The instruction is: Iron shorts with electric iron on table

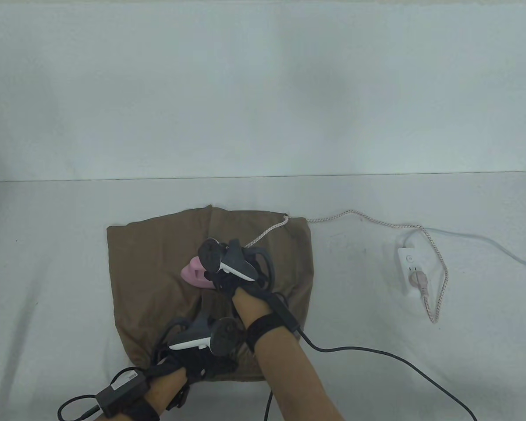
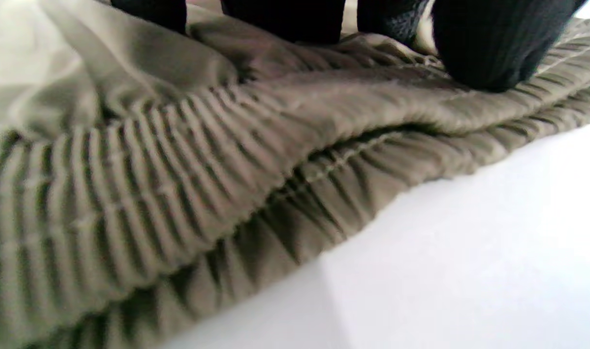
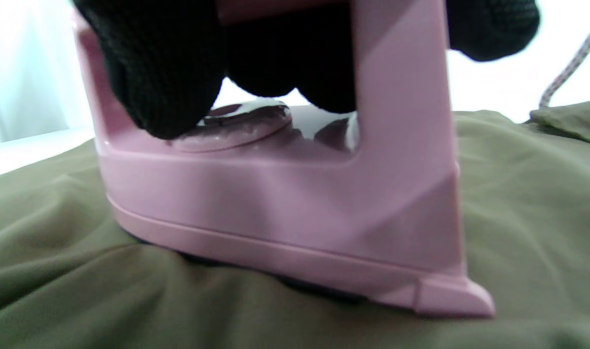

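Observation:
Olive-brown shorts [image 1: 149, 263] lie flat on the white table [image 1: 48, 263]. A pink electric iron [image 1: 193, 274] stands sole-down on the middle of the shorts. My right hand [image 1: 219, 276] grips its handle. In the right wrist view the gloved fingers [image 3: 164, 72] curl through the handle of the iron [image 3: 285, 203], which presses into the fabric [image 3: 527, 203]. My left hand [image 1: 210, 368] rests on the near edge of the shorts. Its fingertips [image 2: 488, 53] press down on the ribbed elastic waistband [image 2: 178, 184].
The iron's braided cord [image 1: 355, 215] runs right across the table to a plug [image 1: 418, 280] in a white power strip [image 1: 410, 263]. Black glove cables [image 1: 377, 351] trail over the near right of the table. A wall stands behind the table's far edge.

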Tool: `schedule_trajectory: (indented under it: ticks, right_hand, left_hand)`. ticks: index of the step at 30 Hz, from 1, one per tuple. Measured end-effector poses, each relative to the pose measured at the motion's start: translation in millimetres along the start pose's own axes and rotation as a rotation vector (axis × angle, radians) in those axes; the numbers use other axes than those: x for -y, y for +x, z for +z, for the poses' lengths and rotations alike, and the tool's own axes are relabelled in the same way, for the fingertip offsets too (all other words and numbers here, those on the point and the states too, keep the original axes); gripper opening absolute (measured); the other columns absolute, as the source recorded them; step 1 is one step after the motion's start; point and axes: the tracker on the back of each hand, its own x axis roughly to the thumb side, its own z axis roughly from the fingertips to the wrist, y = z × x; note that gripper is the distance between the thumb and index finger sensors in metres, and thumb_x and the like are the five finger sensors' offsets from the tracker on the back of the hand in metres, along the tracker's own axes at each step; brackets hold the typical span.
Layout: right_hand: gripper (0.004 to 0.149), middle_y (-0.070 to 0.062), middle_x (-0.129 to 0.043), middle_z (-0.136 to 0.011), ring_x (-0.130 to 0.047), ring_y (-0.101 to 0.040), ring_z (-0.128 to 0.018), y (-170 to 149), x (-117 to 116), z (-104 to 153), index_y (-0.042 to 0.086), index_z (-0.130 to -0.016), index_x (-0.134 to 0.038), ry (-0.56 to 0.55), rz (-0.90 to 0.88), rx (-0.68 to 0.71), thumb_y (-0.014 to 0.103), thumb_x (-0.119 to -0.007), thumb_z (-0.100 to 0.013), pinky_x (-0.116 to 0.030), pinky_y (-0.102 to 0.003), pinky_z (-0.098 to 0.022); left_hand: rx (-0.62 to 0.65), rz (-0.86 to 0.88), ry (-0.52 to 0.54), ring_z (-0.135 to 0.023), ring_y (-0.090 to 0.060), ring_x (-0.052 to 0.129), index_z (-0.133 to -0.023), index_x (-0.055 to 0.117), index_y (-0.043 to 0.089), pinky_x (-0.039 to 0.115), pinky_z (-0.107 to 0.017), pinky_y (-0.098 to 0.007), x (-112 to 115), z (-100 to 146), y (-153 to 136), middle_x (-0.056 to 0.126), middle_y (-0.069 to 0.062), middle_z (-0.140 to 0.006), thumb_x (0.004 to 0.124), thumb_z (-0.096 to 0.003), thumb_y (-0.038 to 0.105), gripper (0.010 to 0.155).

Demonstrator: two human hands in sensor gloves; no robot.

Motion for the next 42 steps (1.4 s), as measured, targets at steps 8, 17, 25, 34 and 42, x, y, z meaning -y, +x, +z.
schedule_trajectory:
  ticks: [8,17,25,34,42]
  right_hand:
    - [0.061,0.015,-0.089,-0.077,-0.095,-0.011,-0.063,-37,4,22,0.046,-0.098,-0.069,-0.007,0.014,-0.059,0.049,-0.093,-0.042,-0.081,-0.052,-0.045]
    - [0.061,0.015,-0.088,-0.077,-0.095,-0.011,-0.064,-84,10,50,0.046,-0.098,-0.069,-0.018,0.021,-0.147,0.048,-0.093,-0.042,-0.081,-0.052,-0.046]
    - [0.061,0.015,-0.088,-0.077,-0.095,-0.012,-0.064,-105,13,55,0.045,-0.098,-0.069,-0.010,-0.008,-0.201,0.048,-0.094,-0.042,-0.080,-0.053,-0.046]
    - [0.061,0.015,-0.088,-0.077,-0.094,-0.013,-0.065,-82,11,31,0.045,-0.098,-0.069,0.013,-0.058,-0.158,0.048,-0.094,-0.042,-0.079,-0.053,-0.047]
    - [0.062,0.015,-0.088,-0.078,-0.094,-0.012,-0.064,-34,4,7,0.045,-0.098,-0.068,0.034,-0.095,-0.032,0.048,-0.094,-0.042,-0.080,-0.052,-0.045]
  left_hand:
    - [0.002,0.006,-0.001,-0.107,-0.030,0.047,-0.112,0.042,0.040,0.047,-0.077,-0.066,0,0,0,0.035,0.002,-0.119,0.074,-0.0486,0.060,0.074]
    - [0.005,0.024,-0.001,-0.107,-0.029,0.045,-0.112,0.041,0.040,0.046,-0.078,-0.066,1,0,-2,0.034,0.003,-0.119,0.074,-0.0487,0.060,0.074]
    - [0.008,0.023,-0.001,-0.107,-0.030,0.045,-0.112,0.041,0.040,0.046,-0.078,-0.066,1,0,-2,0.035,0.002,-0.119,0.074,-0.0487,0.060,0.074]
    - [-0.003,0.001,-0.009,-0.107,-0.030,0.047,-0.113,0.042,0.040,0.047,-0.077,-0.066,0,0,0,0.036,0.001,-0.119,0.075,-0.0488,0.059,0.074]
    - [-0.002,-0.009,-0.011,-0.107,-0.031,0.048,-0.112,0.042,0.040,0.047,-0.077,-0.066,-1,-1,1,0.036,0.001,-0.119,0.075,-0.0488,0.059,0.074]
